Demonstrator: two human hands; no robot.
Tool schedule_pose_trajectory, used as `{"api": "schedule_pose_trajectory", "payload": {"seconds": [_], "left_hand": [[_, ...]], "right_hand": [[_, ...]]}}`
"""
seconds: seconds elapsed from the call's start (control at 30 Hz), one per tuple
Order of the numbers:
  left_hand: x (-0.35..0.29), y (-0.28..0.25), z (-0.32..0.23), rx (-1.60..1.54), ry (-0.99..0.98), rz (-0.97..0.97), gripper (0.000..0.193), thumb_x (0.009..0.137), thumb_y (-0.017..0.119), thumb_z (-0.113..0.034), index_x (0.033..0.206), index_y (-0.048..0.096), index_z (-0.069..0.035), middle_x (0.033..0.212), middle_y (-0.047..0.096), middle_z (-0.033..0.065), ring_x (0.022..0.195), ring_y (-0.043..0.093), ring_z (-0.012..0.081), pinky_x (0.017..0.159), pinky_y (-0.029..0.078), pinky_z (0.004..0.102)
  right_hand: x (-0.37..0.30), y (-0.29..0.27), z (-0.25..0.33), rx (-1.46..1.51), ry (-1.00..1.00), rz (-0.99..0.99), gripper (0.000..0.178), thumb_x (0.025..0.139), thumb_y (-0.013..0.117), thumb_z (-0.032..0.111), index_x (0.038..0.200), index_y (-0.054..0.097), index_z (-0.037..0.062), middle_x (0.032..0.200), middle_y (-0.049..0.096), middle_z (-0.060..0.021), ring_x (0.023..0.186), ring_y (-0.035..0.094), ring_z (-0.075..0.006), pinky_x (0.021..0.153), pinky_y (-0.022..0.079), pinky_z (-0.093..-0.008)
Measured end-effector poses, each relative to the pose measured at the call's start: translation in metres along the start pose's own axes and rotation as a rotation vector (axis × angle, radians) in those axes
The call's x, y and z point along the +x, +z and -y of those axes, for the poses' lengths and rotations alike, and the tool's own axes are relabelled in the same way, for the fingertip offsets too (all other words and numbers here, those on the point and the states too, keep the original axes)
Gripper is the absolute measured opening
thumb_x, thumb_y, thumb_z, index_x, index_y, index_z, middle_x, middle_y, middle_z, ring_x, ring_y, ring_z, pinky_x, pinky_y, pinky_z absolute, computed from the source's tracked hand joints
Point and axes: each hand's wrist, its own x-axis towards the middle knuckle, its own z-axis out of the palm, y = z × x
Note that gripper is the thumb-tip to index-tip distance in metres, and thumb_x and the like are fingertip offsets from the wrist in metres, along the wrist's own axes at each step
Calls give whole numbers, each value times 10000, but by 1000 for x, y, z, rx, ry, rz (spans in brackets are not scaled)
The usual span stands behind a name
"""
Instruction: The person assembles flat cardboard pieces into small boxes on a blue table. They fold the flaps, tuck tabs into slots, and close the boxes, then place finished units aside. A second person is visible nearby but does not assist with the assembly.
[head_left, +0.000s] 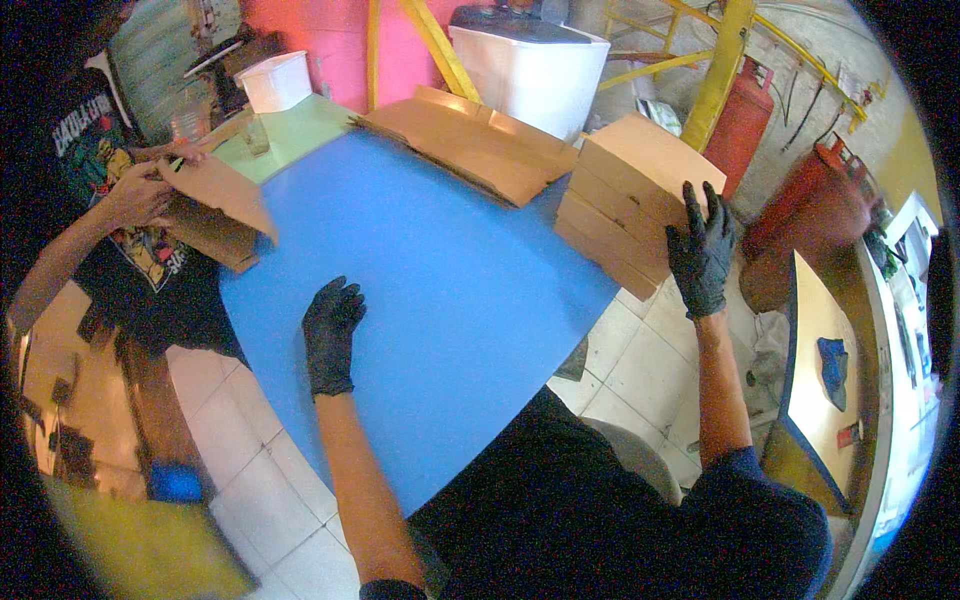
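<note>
Head view: right hand (702, 252) spread over stacked cardboard (625, 195), hiding its corner; left hand (331, 330) loosely open on blue table (450, 300)

Left hand (331, 335) black-gloved, fingers curled, arm stretched forward; right hand (702, 250) black-gloved, fingers spread, palm down, arm extended.

I see both hands in black gloves, thin and rubbery with a dull sheen: the left hand (331, 335) lies on the table (440, 300), whose blue top looks smooth and matt. My right hand (702, 255) rests on a stack of boxes (625, 190) of plain brown cardboard, matt and papery. The flattened cardboard sheets (470, 140) farther back look the same. The floor tiles (640, 360) are pale and faintly glossy.
</note>
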Motion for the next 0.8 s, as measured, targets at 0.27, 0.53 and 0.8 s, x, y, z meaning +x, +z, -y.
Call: {"api": "schedule_pose_trajectory", "payload": {"seconds": [0.27,0.53,0.8], "left_hand": [[1,-2,3,-80,-16,-19,365,986,578,-269,1244,617,-14,1121,680,150,987,665,244,875,560,372],[-3,2,-9,43,-43,7,391,965,540,-69,1343,515,27,1242,630,177,1115,634,266,920,561,361],[1,3,-8,53,-31,5,383,944,590,-69,1314,548,21,1224,641,168,1078,647,250,902,567,367]], "right_hand": [[14,-13,59,492,-233,-120,435,846,688,66,1271,599,88,1281,608,-159,1203,552,-377,1016,447,-474],[23,17,127,847,-233,255,409,913,663,264,1273,602,78,1241,630,-183,1152,583,-395,1050,436,-481],[64,142,198,636,-333,456,466,926,631,330,1262,587,10,1223,625,-230,1109,602,-410,972,477,-478]]}}
